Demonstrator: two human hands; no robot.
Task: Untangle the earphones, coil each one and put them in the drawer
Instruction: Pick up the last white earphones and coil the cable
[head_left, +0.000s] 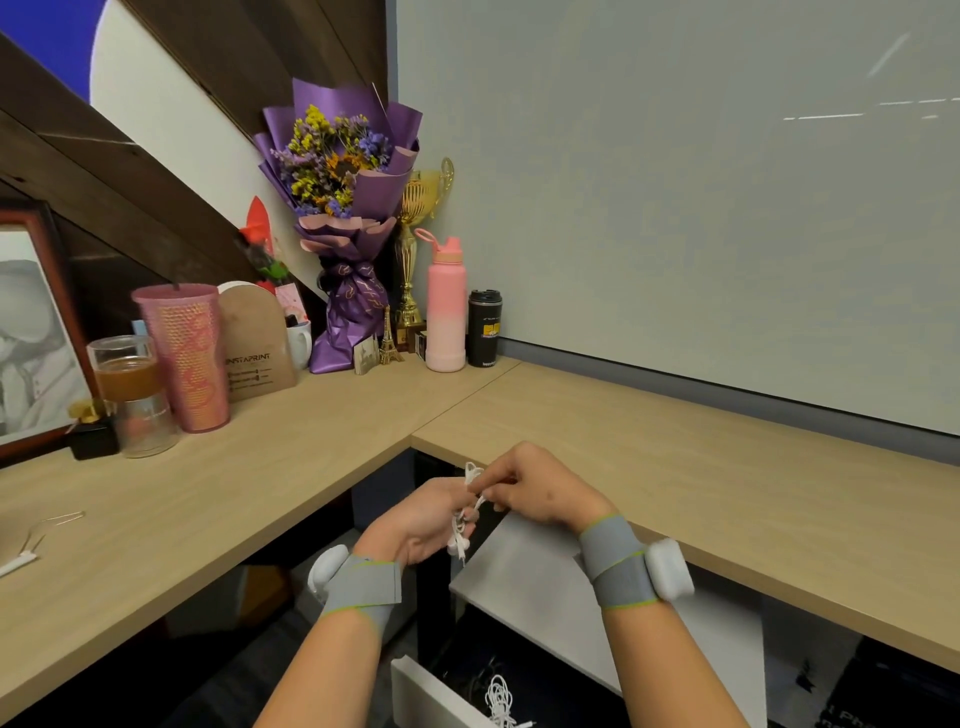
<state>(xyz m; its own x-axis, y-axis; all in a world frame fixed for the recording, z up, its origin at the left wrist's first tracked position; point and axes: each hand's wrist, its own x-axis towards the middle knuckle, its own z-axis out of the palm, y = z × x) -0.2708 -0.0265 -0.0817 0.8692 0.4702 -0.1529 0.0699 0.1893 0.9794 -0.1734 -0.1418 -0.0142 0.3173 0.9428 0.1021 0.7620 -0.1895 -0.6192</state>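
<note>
**Both hands on one set of earphones, another set already in the drawer**

A pale grey wall panel (675, 208) runs behind the light wooden L-shaped surface (260, 467), which fills the corner. Standing in that corner are a purple-wrapped bouquet of yellow and violet flowers (337, 171), a gold trophy cup (415, 234), a pink gradient water bottle (445, 312) and a black travel mug (484, 327). Along the left wing stand a dark-framed picture (31, 338), a pink studded tumbler (184, 353) and a clear glass of amber drink (130, 395).

Below the surface's inner corner, a white drawer (431, 696) is pulled open. A coiled white cord bundle (500, 699) lies inside it.

The person's hands meet in the air just in front of the surface's edge, above the drawer, each wrist bound in a grey strap. The left hand (421, 519) is palm up, its grip curled round the bunched white wired earphones (470, 499), whose buds hang at the heel of the palm. The right hand (540, 491) comes in from above, its fingertips pinching the cord's upper loops.

Far to the left, a thin white cable (31, 540) lies alone on the surface.
</note>
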